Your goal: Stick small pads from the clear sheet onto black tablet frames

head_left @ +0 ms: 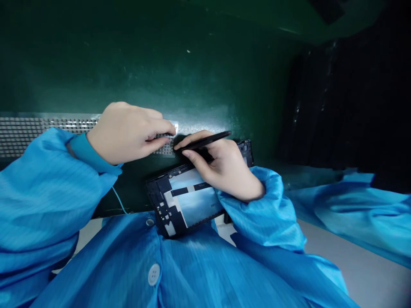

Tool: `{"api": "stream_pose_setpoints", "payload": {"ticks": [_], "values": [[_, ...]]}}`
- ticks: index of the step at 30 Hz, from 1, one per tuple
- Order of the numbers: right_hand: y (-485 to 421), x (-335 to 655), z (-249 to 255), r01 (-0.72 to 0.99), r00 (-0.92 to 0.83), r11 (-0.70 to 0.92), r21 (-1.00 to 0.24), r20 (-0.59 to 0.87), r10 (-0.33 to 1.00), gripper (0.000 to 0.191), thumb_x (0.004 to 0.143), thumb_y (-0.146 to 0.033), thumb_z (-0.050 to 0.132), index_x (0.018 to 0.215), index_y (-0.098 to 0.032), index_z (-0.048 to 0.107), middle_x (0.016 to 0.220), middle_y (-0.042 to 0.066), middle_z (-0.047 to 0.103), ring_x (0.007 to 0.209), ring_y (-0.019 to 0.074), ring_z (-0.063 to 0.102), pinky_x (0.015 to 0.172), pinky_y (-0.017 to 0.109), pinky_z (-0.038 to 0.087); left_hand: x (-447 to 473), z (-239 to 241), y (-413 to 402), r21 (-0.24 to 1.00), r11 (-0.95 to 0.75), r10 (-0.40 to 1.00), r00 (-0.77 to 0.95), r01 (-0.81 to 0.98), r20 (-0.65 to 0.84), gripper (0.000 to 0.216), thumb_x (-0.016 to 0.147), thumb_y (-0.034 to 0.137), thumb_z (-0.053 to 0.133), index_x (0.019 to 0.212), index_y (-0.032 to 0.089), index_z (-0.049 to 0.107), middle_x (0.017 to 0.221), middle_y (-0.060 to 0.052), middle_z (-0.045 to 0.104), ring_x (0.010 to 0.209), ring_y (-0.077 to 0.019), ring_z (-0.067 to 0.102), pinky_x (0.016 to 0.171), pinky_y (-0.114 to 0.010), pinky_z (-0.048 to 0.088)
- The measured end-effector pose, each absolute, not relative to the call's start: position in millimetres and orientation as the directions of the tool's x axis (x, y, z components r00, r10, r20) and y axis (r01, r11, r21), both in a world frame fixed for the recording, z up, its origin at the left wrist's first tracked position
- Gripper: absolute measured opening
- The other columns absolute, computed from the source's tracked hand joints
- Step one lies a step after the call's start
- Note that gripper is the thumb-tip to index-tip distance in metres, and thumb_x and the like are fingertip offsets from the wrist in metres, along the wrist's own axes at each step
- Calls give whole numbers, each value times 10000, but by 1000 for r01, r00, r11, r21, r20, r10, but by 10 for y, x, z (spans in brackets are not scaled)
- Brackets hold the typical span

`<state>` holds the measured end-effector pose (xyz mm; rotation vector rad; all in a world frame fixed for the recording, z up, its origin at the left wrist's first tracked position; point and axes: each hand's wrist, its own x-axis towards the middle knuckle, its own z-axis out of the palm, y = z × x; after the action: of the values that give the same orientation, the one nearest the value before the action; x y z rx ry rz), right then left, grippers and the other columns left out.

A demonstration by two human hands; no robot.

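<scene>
My left hand (128,132) lies over a long strip (25,134) covered with rows of small grey pieces. Its thumb and index finger pinch near the strip's right end. In my right hand (224,164) is a slim pair of black tweezers (208,140), gripped between thumb and fingers. The tweezers' tip points left at the end of the strip, close to my left fingertips. Under my right hand an opened tablet (199,207) rests tilted at the table's near edge, its silvery-blue battery and inner parts facing up. My hand and wrist cover part of it.
The strip lies on a dark green table mat (154,64) and runs off to the left. A black object (346,102) stands at the right. A blue sleeve (356,209) of another person reaches in from the right. A thin cord (120,200) hangs below my left wristband.
</scene>
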<state>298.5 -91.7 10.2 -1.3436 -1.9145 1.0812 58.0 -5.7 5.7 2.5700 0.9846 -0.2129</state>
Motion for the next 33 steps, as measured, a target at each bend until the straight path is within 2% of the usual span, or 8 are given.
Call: {"api": "stream_pose_setpoints", "payload": {"ticks": [3,5,9,12,15,18,27,33], "values": [[-996,3072,129,249,-271,32,-968,-38,962,73,1093,-259,762,1162,-246,780,1125,46,890,1047,232,872,961,396,719,555,85,-24,285,-685,613,742,670,-273,498,1174,460,375,1426,428,804,1130,-14,847,1038,-267,754,718,-414,432],[-1166,3201,136,97,-113,-31,-995,-42,993,88,1098,-310,773,1171,-262,769,1084,32,887,975,217,866,871,370,721,537,141,-12,307,-671,618,737,675,-273,497,1187,463,375,1436,389,798,1143,-12,841,1002,-245,734,710,-396,414],[-1789,3520,102,128,357,-20,-992,27,934,100,1067,-352,805,1114,-268,777,990,24,854,826,187,791,688,304,634,565,330,-213,343,-679,580,760,650,-292,577,1165,525,392,1544,247,728,1261,-111,796,927,-267,728,703,-389,479],[-2314,3653,72,149,549,-52,-987,39,835,97,1052,-314,821,1117,-257,778,993,21,842,858,171,783,747,289,614,656,424,-587,290,-743,556,798,603,-234,742,1144,642,376,1621,148,657,1377,-212,746,1169,-401,741,839,-482,618],[-2676,3657,30,155,543,-103,-983,-2,840,88,1082,-254,780,1169,-268,773,1041,25,839,1012,185,810,930,329,640,764,398,-919,247,-772,538,809,585,-235,780,1113,602,532,1644,35,602,1439,-276,711,1327,-458,689,1021,-568,643],[-2821,3630,-48,208,498,-83,-975,32,867,149,1099,-204,735,1220,-286,761,1093,32,833,1096,204,812,1020,389,642,816,312,-1034,210,-785,537,809,583,-237,798,1061,532,665,1628,-24,589,1428,-302,697,1330,-466,677,1065,-583,641],[-2803,3640,-172,343,414,13,-939,164,895,204,1111,-154,666,1251,-295,713,1096,48,818,1084,217,806,963,424,677,740,257,-924,324,-703,562,774,632,-290,845,1158,729,311,1658,85,532,1397,-244,684,1274,-438,693,1056,-587,634],[-2782,3613,-182,408,383,54,-911,225,896,274,1093,-93,635,1278,-288,688,1099,61,816,1071,221,803,928,419,678,731,255,-931,360,-681,573,770,637,-279,782,1136,710,409,1613,105,544,1312,-234,692,1245,-471,700,979,-617,651]]}}
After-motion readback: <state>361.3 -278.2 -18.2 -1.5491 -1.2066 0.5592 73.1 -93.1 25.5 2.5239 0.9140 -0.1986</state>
